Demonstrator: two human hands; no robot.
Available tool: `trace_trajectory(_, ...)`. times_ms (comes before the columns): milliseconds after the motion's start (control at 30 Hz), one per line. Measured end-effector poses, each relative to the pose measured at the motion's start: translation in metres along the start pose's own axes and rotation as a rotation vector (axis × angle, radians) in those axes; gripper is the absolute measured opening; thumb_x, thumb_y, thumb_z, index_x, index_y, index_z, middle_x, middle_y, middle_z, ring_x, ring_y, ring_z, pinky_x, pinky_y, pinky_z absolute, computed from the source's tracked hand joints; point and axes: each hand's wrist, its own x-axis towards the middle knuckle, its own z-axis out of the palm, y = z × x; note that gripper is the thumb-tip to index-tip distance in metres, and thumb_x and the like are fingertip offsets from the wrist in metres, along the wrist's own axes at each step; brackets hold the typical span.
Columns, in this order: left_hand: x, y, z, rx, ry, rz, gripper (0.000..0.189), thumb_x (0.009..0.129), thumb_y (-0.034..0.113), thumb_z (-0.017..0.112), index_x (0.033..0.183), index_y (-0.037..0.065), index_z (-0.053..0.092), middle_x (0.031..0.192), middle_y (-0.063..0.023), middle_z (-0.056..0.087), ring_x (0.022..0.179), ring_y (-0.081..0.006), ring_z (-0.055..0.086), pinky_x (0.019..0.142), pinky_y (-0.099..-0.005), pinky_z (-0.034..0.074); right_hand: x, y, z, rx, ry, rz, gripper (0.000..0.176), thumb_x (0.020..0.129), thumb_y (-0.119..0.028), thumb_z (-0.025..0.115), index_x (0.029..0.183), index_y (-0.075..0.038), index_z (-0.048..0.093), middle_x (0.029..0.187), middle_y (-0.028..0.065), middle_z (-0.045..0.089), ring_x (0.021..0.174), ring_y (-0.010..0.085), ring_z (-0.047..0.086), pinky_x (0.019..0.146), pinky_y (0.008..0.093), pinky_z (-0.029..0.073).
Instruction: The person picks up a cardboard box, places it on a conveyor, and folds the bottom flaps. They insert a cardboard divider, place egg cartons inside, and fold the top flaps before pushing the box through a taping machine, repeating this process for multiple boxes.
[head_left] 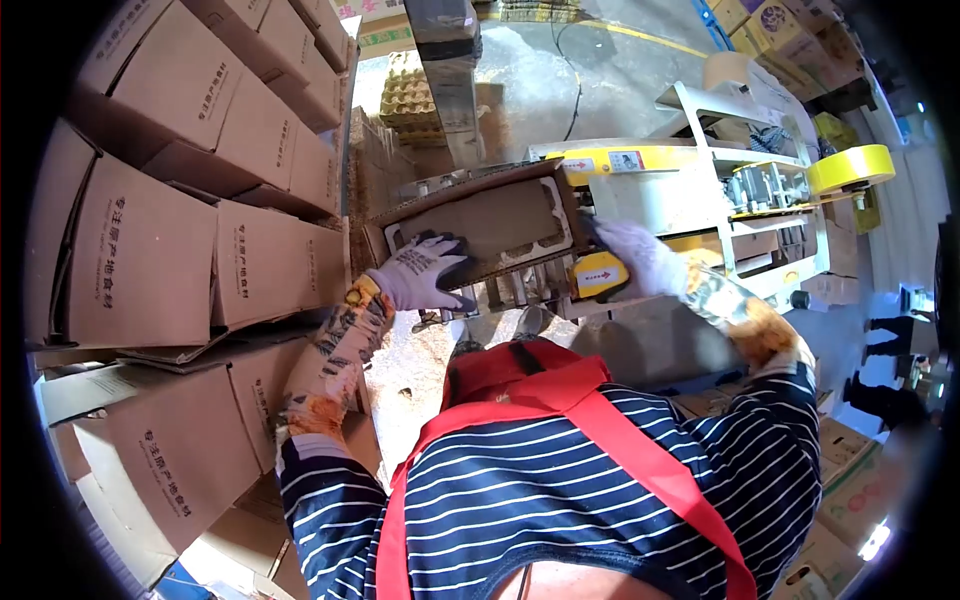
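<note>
A flat brown cardboard box with white-edged cut-outs lies tilted at the infeed of a white and yellow taping machine. My left hand, in a grey glove with a dark palm, grips the box's near left corner. My right hand, in a pale glove, holds its right end beside a yellow guard with a red label. Both forearms wear patterned sleeve covers. My striped shirt and red apron straps fill the foreground.
Stacks of folded brown cartons with printed text stand tilted at the left. Egg trays are piled behind the machine. A yellow tape roll sits on the machine's right. Printed boxes lie at the lower right; a person's legs stand at the far right.
</note>
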Motion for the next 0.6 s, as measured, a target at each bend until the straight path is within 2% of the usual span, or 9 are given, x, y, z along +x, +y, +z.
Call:
trace_trajectory(67,0.000,0.001,-0.011,0.054,-0.054,0.049,0.081,0.076,0.054,0.073,0.140,0.010,0.051,0.152,-0.0160,0.039,0.141,-0.0352,0.035,0.119,-0.0440,0.025,0.048,0.006,0.023,0.349,-0.183,0.079,0.084,0.067,-0.035,0.084,0.136,-0.001,0.050,0.137,0.0225,0.053,0.126,0.0377,0.051,0.106,0.0439,0.042)
trace_trajectory(267,-0.014,0.014,0.002,-0.084,0.150,-0.134,0.072,0.079,0.044,0.073,0.137,0.009,0.051,0.141,-0.0190,0.050,0.129,-0.0360,0.048,0.113,-0.0439,0.035,0.139,0.002,0.028,0.063,-0.585,0.111,0.049,0.079,-0.042,0.069,0.113,-0.008,0.068,0.096,0.0185,0.071,0.089,0.0364,0.068,0.082,0.0438,0.054)
trace_trajectory(300,-0.032,0.029,-0.003,0.069,0.432,-0.206,0.071,0.077,0.038,0.077,0.137,0.008,0.052,0.139,-0.0195,0.051,0.128,-0.0351,0.050,0.111,-0.0438,0.036,0.148,0.007,0.034,0.049,-0.751,0.243,0.067,0.079,-0.054,0.066,0.129,-0.009,0.062,0.120,0.0165,0.067,0.115,0.0334,0.061,0.101,0.0410,0.046)
trace_trajectory(333,-0.047,0.042,-0.007,0.231,0.707,-0.272,0.071,0.076,0.033,0.080,0.136,0.006,0.052,0.137,-0.0201,0.052,0.126,-0.0342,0.051,0.110,-0.0437,0.038,0.148,0.014,0.044,0.056,-0.751,0.229,0.067,0.079,-0.054,0.066,0.129,-0.009,0.062,0.120,0.0165,0.067,0.115,0.0334,0.061,0.101,0.0410,0.046)
trace_trajectory(367,-0.051,0.042,0.005,0.238,0.703,-0.284,0.071,0.076,0.033,0.080,0.136,0.006,0.052,0.137,-0.0201,0.052,0.126,-0.0342,0.051,0.110,-0.0437,0.038,0.146,0.022,0.051,0.060,-0.672,0.255,0.067,0.079,-0.054,0.065,0.129,-0.009,0.062,0.121,0.0167,0.066,0.116,0.0332,0.060,0.102,0.0408,0.046)
trace_trajectory(433,-0.050,0.032,0.041,-0.521,1.445,-0.379,0.073,0.070,0.021,0.086,0.134,0.003,0.054,0.135,-0.0195,0.054,0.125,-0.0312,0.053,0.107,-0.0426,0.042,0.146,0.024,0.052,0.047,-0.594,0.329,0.067,0.081,-0.055,0.063,0.129,-0.009,0.062,0.125,0.0171,0.064,0.120,0.0327,0.058,0.104,0.0401,0.044)
trace_trajectory(467,-0.052,0.024,0.049,-0.518,1.447,-0.391,0.073,0.070,0.021,0.086,0.134,0.003,0.054,0.135,-0.0195,0.054,0.125,-0.0312,0.053,0.107,-0.0426,0.042,0.146,0.021,0.050,0.049,-0.600,0.319,0.067,0.081,-0.055,0.063,0.129,-0.009,0.062,0.125,0.0171,0.064,0.120,0.0327,0.058,0.104,0.0401,0.044)
trace_trajectory(533,-0.054,0.000,0.057,-0.726,1.072,-0.363,0.080,0.066,0.018,0.089,0.136,0.001,0.053,0.136,-0.0174,0.054,0.125,-0.0281,0.053,0.105,-0.0404,0.044,0.141,0.016,0.048,0.016,-0.586,0.346,0.067,0.081,-0.056,0.063,0.128,-0.009,0.062,0.126,0.0172,0.064,0.119,0.0327,0.059,0.104,0.0400,0.044)
trace_trajectory(600,-0.063,-0.027,0.047,-0.716,0.964,-0.307,0.085,0.065,0.022,0.090,0.138,0.002,0.051,0.139,-0.0178,0.052,0.128,-0.0301,0.051,0.108,-0.0404,0.042,0.136,0.008,0.045,-0.027,-0.581,0.360,0.064,0.082,-0.055,0.063,0.127,-0.009,0.063,0.125,0.0174,0.064,0.118,0.0325,0.059,0.103,0.0406,0.045)
